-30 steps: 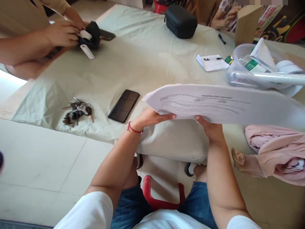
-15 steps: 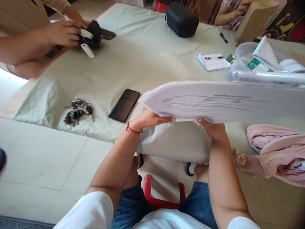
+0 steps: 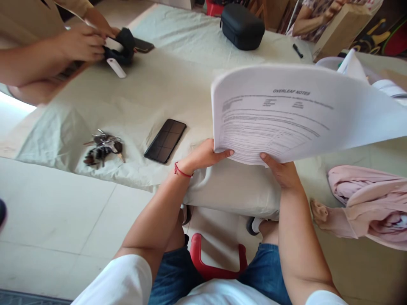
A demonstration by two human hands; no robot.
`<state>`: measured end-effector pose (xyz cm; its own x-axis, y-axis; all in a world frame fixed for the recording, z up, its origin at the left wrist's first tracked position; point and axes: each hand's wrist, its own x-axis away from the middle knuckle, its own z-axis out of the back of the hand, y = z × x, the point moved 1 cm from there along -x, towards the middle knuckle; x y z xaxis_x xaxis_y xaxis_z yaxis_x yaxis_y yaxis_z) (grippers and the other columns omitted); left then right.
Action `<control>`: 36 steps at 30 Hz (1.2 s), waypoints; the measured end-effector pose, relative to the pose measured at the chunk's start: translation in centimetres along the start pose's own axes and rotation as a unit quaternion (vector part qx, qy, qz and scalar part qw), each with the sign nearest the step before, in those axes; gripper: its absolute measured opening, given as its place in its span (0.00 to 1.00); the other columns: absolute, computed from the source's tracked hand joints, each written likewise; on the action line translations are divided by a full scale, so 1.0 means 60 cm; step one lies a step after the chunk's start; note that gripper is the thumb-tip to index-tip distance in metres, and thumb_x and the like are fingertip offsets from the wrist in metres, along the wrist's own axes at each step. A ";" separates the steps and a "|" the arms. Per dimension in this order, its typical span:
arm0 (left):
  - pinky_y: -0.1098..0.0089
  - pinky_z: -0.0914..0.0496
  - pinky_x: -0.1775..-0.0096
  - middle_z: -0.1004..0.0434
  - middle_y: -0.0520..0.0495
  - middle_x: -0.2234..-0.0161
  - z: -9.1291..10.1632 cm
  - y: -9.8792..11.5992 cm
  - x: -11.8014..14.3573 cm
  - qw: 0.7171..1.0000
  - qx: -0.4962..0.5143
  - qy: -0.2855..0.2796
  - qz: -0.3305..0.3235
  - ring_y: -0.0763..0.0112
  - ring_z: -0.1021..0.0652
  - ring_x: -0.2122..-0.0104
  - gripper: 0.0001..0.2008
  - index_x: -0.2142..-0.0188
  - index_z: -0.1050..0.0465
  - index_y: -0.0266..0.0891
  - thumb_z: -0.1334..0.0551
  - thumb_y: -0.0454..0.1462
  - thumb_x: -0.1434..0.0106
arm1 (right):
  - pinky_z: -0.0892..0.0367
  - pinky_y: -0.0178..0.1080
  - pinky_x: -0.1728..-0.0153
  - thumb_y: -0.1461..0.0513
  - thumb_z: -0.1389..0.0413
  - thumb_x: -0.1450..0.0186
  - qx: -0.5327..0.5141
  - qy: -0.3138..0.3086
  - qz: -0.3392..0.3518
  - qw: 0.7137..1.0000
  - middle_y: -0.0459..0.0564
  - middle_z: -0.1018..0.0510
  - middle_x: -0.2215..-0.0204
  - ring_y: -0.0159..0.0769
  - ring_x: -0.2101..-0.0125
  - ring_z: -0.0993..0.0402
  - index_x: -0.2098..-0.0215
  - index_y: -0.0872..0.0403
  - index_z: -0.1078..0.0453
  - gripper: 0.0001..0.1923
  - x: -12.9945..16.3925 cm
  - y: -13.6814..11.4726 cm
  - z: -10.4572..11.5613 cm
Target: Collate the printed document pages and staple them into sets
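— Fingers first: what are both hands doing?

— Fingers of the left hand (image 3: 203, 156) are closed on the near edge of a sheaf of printed papers (image 3: 295, 114), thumb on top at the lower left corner. The right hand (image 3: 282, 171) grips the same edge just beside it, its thumb on the bottom margin and the rest of its fingers hidden under the sheets.

— How do the papers sit?

— Lifted off the surface (image 3: 178, 84) and tilted so the printed face looks toward the camera, with the heading "OVERLEAF NOTES" readable near the top. The far right part curves and spreads out past the right hand.

— What lies near the hands?

— A dark phone (image 3: 165, 140) lies flat on the pale cloth, just left of the left hand. Further left sits a bunch of keys (image 3: 103, 148), well apart from the phone. A pink garment (image 3: 372, 203) is bunched to the right of the right arm.

— Anyone else in view?

— Another person's hands (image 3: 84, 42) at the far left corner hold a small black and white object; I cannot tell what it is. A black zip case (image 3: 242, 27) stands at the far edge, a pen (image 3: 297, 51) lies to its right, and part of a clear plastic tub (image 3: 330, 62) shows behind the papers.
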<state>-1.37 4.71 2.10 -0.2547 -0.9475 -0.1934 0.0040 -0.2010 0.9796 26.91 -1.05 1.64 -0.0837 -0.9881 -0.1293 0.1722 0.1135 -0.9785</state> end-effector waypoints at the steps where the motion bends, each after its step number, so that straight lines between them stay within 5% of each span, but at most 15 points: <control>1: 0.49 0.18 0.42 0.10 0.43 0.58 -0.001 0.000 0.000 0.999 -0.013 -0.029 -0.001 0.41 0.13 0.48 0.21 0.58 0.11 0.45 0.19 0.54 0.45 | 0.41 0.58 0.21 0.50 0.25 0.37 -0.008 0.001 0.004 1.000 0.47 0.18 0.35 0.49 0.25 0.33 0.37 0.41 0.21 0.31 -0.003 -0.001 0.000; 4: 0.54 0.16 0.50 0.09 0.42 0.59 -0.006 0.009 0.002 0.997 -0.022 -0.074 -0.011 0.47 0.12 0.54 0.23 0.57 0.12 0.43 0.29 0.59 0.32 | 0.34 0.60 0.24 0.49 0.24 0.39 -0.034 -0.001 -0.017 0.999 0.48 0.16 0.37 0.52 0.28 0.28 0.39 0.43 0.20 0.32 -0.008 0.005 0.004; 10: 0.60 0.22 0.52 0.15 0.46 0.64 -0.017 -0.005 0.001 0.994 0.066 0.090 -0.004 0.56 0.16 0.57 0.26 0.61 0.19 0.44 0.34 0.64 0.29 | 0.27 0.65 0.30 0.48 0.21 0.43 -0.062 -0.070 -0.122 0.988 0.49 0.12 0.44 0.57 0.37 0.18 0.46 0.45 0.16 0.29 -0.007 0.030 0.009; 14: 0.62 0.30 0.59 0.27 0.49 0.69 -0.023 -0.029 -0.005 0.986 0.015 0.167 0.001 0.63 0.25 0.65 0.29 0.69 0.28 0.44 0.34 0.65 0.31 | 0.28 0.65 0.30 0.46 0.21 0.42 -0.068 -0.085 -0.153 0.982 0.51 0.12 0.43 0.57 0.39 0.17 0.47 0.47 0.15 0.29 -0.007 0.035 0.004; 18: 0.64 0.36 0.65 0.33 0.51 0.71 -0.027 -0.036 -0.006 0.983 -0.035 0.180 0.003 0.68 0.33 0.70 0.31 0.71 0.35 0.43 0.37 0.65 0.28 | 0.23 0.58 0.35 0.41 0.28 0.35 -0.089 0.001 -0.099 0.991 0.51 0.11 0.46 0.52 0.43 0.14 0.47 0.49 0.17 0.27 -0.016 0.040 0.004; 23: 0.65 0.38 0.67 0.37 0.52 0.73 -0.037 -0.038 -0.002 0.982 -0.015 0.187 0.036 0.69 0.36 0.71 0.30 0.73 0.39 0.43 0.35 0.60 0.26 | 0.19 0.50 0.49 0.39 0.33 0.32 -0.028 0.098 -0.032 0.994 0.47 0.11 0.61 0.46 0.58 0.13 0.59 0.49 0.19 0.23 -0.023 0.049 0.015; 30: 0.66 0.30 0.63 0.25 0.49 0.68 -0.043 -0.039 -0.002 0.980 0.080 0.172 0.064 0.66 0.26 0.67 0.25 0.67 0.28 0.43 0.35 0.60 0.26 | 0.19 0.47 0.54 0.39 0.31 0.34 -0.043 0.086 -0.053 0.994 0.47 0.12 0.64 0.46 0.61 0.14 0.62 0.49 0.19 0.23 -0.018 0.042 0.021; 36: 0.65 0.25 0.61 0.20 0.46 0.65 -0.022 -0.045 -0.012 0.974 0.109 0.194 0.045 0.63 0.19 0.62 0.25 0.64 0.26 0.43 0.31 0.61 0.30 | 0.19 0.47 0.56 0.40 0.28 0.37 -0.080 0.013 -0.127 0.989 0.47 0.11 0.65 0.46 0.63 0.13 0.61 0.48 0.17 0.22 -0.010 0.022 0.022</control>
<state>0.10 5.63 -0.46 0.1221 -0.9900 -0.0709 -0.2068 -0.0953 0.9737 28.49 -0.42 0.63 -0.1307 -0.9838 0.1224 -0.0146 -0.1216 -0.9925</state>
